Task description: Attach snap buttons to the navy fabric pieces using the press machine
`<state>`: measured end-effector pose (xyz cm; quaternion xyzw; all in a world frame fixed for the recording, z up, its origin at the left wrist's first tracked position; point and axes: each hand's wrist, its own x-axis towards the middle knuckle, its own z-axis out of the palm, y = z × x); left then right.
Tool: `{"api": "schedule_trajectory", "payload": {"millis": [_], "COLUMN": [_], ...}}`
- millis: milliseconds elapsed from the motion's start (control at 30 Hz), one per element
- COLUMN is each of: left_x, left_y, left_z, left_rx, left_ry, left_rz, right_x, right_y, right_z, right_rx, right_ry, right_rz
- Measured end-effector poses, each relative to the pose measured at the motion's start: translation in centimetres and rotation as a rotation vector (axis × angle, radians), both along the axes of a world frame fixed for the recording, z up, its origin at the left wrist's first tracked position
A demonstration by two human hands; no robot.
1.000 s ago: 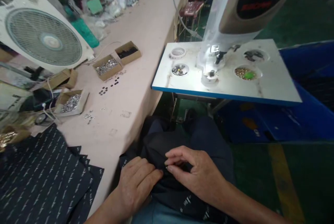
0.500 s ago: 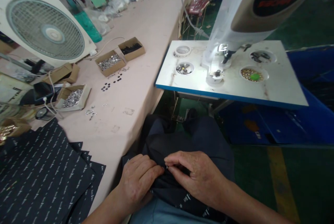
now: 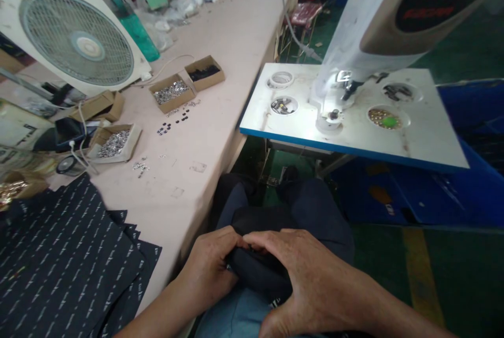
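Note:
A dark fabric piece (image 3: 258,272) with white printing lies bunched over my lap. My left hand (image 3: 210,259) is closed on its left side, thumb and index finger pinching a fold. My right hand (image 3: 311,277) arches over the other side, its fingertips meeting the left ones on the cloth and its thumb spread low along the near edge. Whatever is between the fingertips is hidden. To the left, a stack of dark printed fabric pieces (image 3: 74,254) rests on the table.
The pink-covered table (image 3: 185,170) carries small boxes of metal fittings (image 3: 171,94), loose fittings and a fan (image 3: 84,46). At right stands a pressing machine (image 3: 354,49) with a white top (image 3: 307,125) and round cups of parts. Blue bins (image 3: 417,196) sit below it.
My left hand has turned from lying flat to pinching the cloth. The right hand has gone from a fingertip pinch on a tiny metal piece to a wider grasp, and the cloth is bunched up.

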<state>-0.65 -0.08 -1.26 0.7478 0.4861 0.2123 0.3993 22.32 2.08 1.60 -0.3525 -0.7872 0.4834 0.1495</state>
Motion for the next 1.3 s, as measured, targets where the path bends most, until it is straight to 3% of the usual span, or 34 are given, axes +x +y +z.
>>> {"api": "schedule_trajectory", "payload": {"millis": [233, 467, 733, 867, 1133, 1300], "left_x": [0.7, 0.8, 0.3, 0.5, 1.9, 2.5], "left_y": [0.6, 2.2, 3.1, 2.8, 2.5, 3.3], "left_z": [-0.1, 0.4, 0.6, 0.0, -1.6, -2.5], "left_rx": [-0.286, -0.705, -0.851, -0.915, -0.956, -0.948], "left_ry": [0.084, -0.148, -0.184, -0.247, -0.42, -0.615], "left_rz": [0.099, 0.04, -0.027, 0.044, 0.236, 0.254], "right_x": [-1.4, -1.1, -0.7, -0.8, -0.3, 0.4], "right_y": [-0.3, 0.7, 1.7, 1.9, 3.0, 4.9], "right_z": [-2.6, -3.1, -3.8, -4.5, -5.5, -6.0], "right_rx": [0.001, -0.33, -0.645, -0.771, -0.81, -0.807], "right_ry": [-0.064, 0.137, 0.279, 0.336, 0.337, 0.313], "right_rz": [-0.068, -0.199, -0.223, -0.257, -0.27, -0.16]}}
